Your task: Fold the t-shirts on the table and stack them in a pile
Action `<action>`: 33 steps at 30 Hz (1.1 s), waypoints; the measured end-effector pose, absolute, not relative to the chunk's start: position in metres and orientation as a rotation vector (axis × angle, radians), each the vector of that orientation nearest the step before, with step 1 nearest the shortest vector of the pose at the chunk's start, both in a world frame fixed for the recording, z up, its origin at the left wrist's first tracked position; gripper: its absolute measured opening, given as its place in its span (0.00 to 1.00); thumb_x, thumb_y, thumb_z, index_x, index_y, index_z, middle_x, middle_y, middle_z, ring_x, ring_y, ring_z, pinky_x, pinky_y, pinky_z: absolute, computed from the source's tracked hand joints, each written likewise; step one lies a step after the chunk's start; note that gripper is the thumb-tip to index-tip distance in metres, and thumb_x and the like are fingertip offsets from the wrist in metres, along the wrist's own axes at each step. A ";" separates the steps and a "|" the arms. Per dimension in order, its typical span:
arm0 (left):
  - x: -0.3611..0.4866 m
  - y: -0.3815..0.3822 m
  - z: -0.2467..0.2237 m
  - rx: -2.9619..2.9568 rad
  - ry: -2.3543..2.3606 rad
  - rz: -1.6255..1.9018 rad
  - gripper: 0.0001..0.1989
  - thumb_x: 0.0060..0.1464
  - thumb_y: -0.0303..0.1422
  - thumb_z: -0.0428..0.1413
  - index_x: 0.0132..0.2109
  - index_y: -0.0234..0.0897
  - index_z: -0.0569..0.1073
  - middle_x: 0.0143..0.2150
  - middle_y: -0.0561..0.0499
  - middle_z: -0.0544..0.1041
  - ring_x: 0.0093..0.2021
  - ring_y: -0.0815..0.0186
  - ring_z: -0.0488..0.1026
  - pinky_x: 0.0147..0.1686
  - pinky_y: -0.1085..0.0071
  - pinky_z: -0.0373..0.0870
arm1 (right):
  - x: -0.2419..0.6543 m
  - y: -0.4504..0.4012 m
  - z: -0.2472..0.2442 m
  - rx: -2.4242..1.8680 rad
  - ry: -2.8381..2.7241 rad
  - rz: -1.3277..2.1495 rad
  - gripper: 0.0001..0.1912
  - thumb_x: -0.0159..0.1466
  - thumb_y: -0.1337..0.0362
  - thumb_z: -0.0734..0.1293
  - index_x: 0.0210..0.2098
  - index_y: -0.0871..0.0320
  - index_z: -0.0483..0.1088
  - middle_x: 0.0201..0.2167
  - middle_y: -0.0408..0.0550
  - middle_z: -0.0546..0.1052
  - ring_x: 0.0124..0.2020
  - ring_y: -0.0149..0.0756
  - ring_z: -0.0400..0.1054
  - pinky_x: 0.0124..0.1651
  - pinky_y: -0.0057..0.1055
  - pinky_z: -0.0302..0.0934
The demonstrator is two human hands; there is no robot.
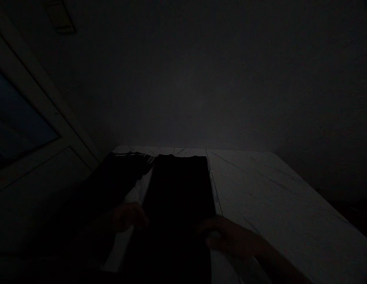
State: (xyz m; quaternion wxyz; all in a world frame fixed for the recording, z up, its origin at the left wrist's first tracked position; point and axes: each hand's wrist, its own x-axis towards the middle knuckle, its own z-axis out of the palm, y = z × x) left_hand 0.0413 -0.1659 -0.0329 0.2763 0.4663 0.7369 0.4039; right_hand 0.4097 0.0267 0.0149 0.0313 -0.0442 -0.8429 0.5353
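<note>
The view is very dark. A black cloth (pixel 180 189), long and narrow like a folded garment, lies down the middle of a pale, marble-patterned table. My left hand (pixel 130 217) is at its left edge, fingers bent toward the cloth; its grip is too dark to make out. At the right edge is my right hand (pixel 227 234), with its thumb and fingers apart around a small gap and the fingertips over the cloth. A second dark garment (pixel 112 181) with light stripes near its top end lies to the left, partly behind my left arm.
The pale table (pixel 260 189) reaches to the right, its far edge against a grey wall (pixel 183 79). A door or window frame (pixel 32 79) with a bluish pane stands at left. A yellowish object (pixel 59 16) hangs high on the wall.
</note>
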 end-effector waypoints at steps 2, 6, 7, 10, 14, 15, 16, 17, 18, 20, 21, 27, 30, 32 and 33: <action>0.066 -0.158 -0.040 1.508 1.977 0.890 0.29 0.60 0.52 0.54 0.64 0.50 0.70 0.63 0.44 0.73 0.65 0.50 0.67 0.61 0.53 0.68 | 0.388 0.022 -0.008 -0.415 -2.650 1.203 0.29 0.70 0.51 0.63 0.67 0.53 0.62 0.67 0.58 0.65 0.68 0.49 0.58 0.68 0.54 0.53; 0.107 -0.130 -0.057 2.070 2.049 0.371 0.30 0.65 0.48 0.49 0.71 0.50 0.59 0.74 0.43 0.57 0.74 0.49 0.50 0.69 0.40 0.46 | 0.352 0.023 -0.051 -0.489 -2.906 0.673 0.37 0.66 0.51 0.68 0.70 0.56 0.57 0.72 0.58 0.53 0.73 0.57 0.43 0.71 0.63 0.36; 0.110 -0.122 -0.059 2.105 2.081 0.344 0.29 0.65 0.48 0.48 0.70 0.49 0.60 0.73 0.43 0.59 0.73 0.49 0.52 0.69 0.41 0.48 | 0.346 0.026 -0.054 -0.499 -2.925 0.627 0.36 0.66 0.51 0.67 0.70 0.56 0.58 0.72 0.57 0.55 0.73 0.56 0.45 0.71 0.61 0.40; 0.107 -0.087 -0.054 2.058 2.241 0.495 0.26 0.65 0.45 0.49 0.66 0.44 0.66 0.66 0.42 0.69 0.65 0.52 0.65 0.64 0.51 0.61 | 0.328 0.038 -0.042 -0.623 -2.829 0.499 0.30 0.70 0.55 0.63 0.68 0.57 0.61 0.68 0.59 0.63 0.68 0.52 0.57 0.67 0.51 0.53; 0.091 -0.038 -0.046 1.910 2.379 0.653 0.22 0.57 0.42 0.58 0.55 0.39 0.76 0.55 0.39 0.75 0.57 0.47 0.70 0.57 0.53 0.67 | 0.289 0.055 -0.032 -0.802 -2.696 0.330 0.30 0.69 0.55 0.65 0.66 0.62 0.62 0.66 0.63 0.66 0.65 0.55 0.60 0.63 0.51 0.57; 0.088 -0.030 -0.047 1.876 2.375 0.700 0.18 0.56 0.41 0.58 0.51 0.40 0.78 0.52 0.40 0.77 0.55 0.48 0.71 0.56 0.54 0.67 | 0.279 0.057 -0.035 -0.821 -2.694 0.319 0.28 0.69 0.56 0.64 0.65 0.62 0.65 0.65 0.62 0.67 0.65 0.55 0.61 0.62 0.51 0.58; 0.086 -0.023 -0.049 1.857 2.358 0.741 0.13 0.58 0.39 0.56 0.47 0.42 0.79 0.50 0.42 0.78 0.54 0.49 0.72 0.56 0.55 0.68 | 0.271 0.060 -0.040 -0.827 -2.694 0.332 0.24 0.69 0.59 0.63 0.62 0.61 0.68 0.63 0.61 0.70 0.64 0.53 0.62 0.62 0.49 0.58; 0.084 -0.018 -0.052 1.825 2.341 0.807 0.11 0.59 0.37 0.54 0.44 0.43 0.80 0.47 0.44 0.79 0.52 0.52 0.73 0.55 0.57 0.68 | 0.265 0.063 -0.045 -0.827 -2.683 0.374 0.20 0.70 0.62 0.61 0.58 0.59 0.71 0.61 0.59 0.72 0.62 0.50 0.65 0.61 0.47 0.58; 0.081 -0.015 -0.055 1.769 2.335 0.891 0.11 0.60 0.36 0.52 0.41 0.43 0.80 0.45 0.45 0.79 0.50 0.54 0.74 0.54 0.59 0.69 | 0.262 0.066 -0.051 -0.834 -2.643 0.449 0.18 0.70 0.65 0.58 0.55 0.58 0.73 0.58 0.57 0.75 0.60 0.47 0.68 0.60 0.43 0.60; 0.071 -0.013 -0.058 1.591 2.376 1.062 0.11 0.60 0.34 0.50 0.39 0.42 0.78 0.42 0.48 0.80 0.47 0.58 0.76 0.52 0.62 0.70 | 0.264 0.074 -0.061 -0.922 -2.401 0.659 0.20 0.70 0.66 0.55 0.52 0.58 0.75 0.52 0.56 0.79 0.53 0.43 0.73 0.55 0.38 0.63; 0.062 -0.014 -0.057 1.475 2.414 1.149 0.11 0.60 0.34 0.50 0.40 0.41 0.78 0.42 0.48 0.80 0.46 0.59 0.77 0.50 0.63 0.71 | 0.271 0.080 -0.065 -0.997 -2.198 0.769 0.21 0.70 0.63 0.54 0.51 0.60 0.75 0.50 0.57 0.80 0.49 0.43 0.74 0.52 0.37 0.65; -0.030 -0.056 -0.030 0.915 2.712 1.350 0.16 0.62 0.33 0.43 0.47 0.31 0.73 0.42 0.41 0.78 0.45 0.56 0.77 0.46 0.58 0.75 | 0.375 0.126 -0.083 -1.324 -1.091 1.112 0.32 0.56 0.43 0.63 0.46 0.65 0.72 0.32 0.52 0.79 0.32 0.42 0.73 0.32 0.34 0.67; -0.046 -0.071 -0.021 0.880 2.818 1.395 0.17 0.59 0.29 0.46 0.51 0.31 0.72 0.49 0.38 0.77 0.54 0.53 0.73 0.57 0.53 0.70 | 0.417 0.134 -0.085 -1.399 -1.024 0.957 0.40 0.53 0.46 0.66 0.59 0.65 0.64 0.45 0.58 0.78 0.41 0.46 0.75 0.39 0.38 0.70; -0.026 -0.070 -0.022 1.187 2.830 1.366 0.19 0.58 0.27 0.46 0.54 0.31 0.72 0.55 0.37 0.75 0.59 0.54 0.70 0.63 0.52 0.64 | 0.419 0.126 -0.081 -1.341 -1.229 0.781 0.38 0.57 0.48 0.64 0.62 0.63 0.62 0.55 0.62 0.74 0.51 0.49 0.72 0.50 0.44 0.69; -0.009 -0.068 -0.025 1.433 2.779 1.298 0.19 0.59 0.27 0.46 0.55 0.31 0.72 0.57 0.37 0.74 0.61 0.55 0.70 0.64 0.53 0.64 | 0.414 0.117 -0.077 -1.268 -1.426 0.715 0.35 0.61 0.50 0.62 0.62 0.61 0.63 0.58 0.62 0.73 0.55 0.49 0.71 0.55 0.46 0.67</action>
